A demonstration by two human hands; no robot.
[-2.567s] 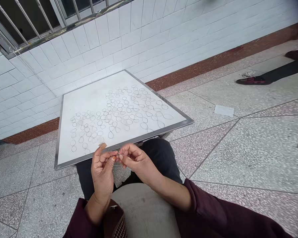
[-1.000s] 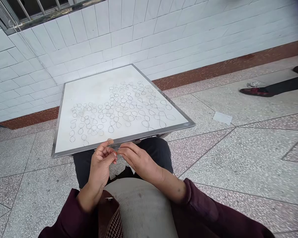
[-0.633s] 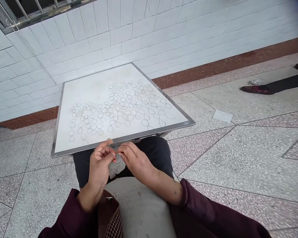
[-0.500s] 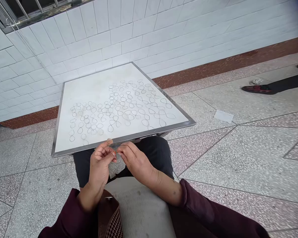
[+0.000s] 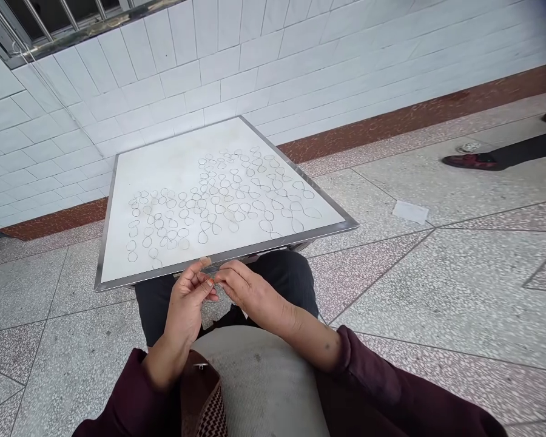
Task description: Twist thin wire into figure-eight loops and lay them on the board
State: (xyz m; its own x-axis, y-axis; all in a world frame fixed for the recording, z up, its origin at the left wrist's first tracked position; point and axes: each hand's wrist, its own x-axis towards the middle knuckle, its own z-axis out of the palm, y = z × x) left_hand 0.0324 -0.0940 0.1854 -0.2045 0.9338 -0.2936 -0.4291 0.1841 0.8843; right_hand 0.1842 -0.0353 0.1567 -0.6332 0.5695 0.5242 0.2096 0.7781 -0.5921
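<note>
My left hand (image 5: 190,300) is closed, thumb and fingers pinched just past the table's near edge, above my lap. Its thumb tip almost meets the fingertips of my right hand (image 5: 250,294), which pinches from the other side. Between them a very fine strand, like thin wire, shows only faintly; most of it is hidden by the fingers. On the white table (image 5: 164,164) lie several thin wire loops (image 5: 216,224), many twisted into figure eights, spread over its middle and front.
The table has a metal rim and stands against a white tiled wall (image 5: 177,85). A white paper (image 5: 410,211) lies on the speckled floor to the right. Farther right, another person's leg and dark red shoe (image 5: 471,161) are visible. A barred window (image 5: 68,15) is at upper left.
The view has shifted very slightly. Both hands stay pinched together in nearly the same place, with only small finger movement.
</note>
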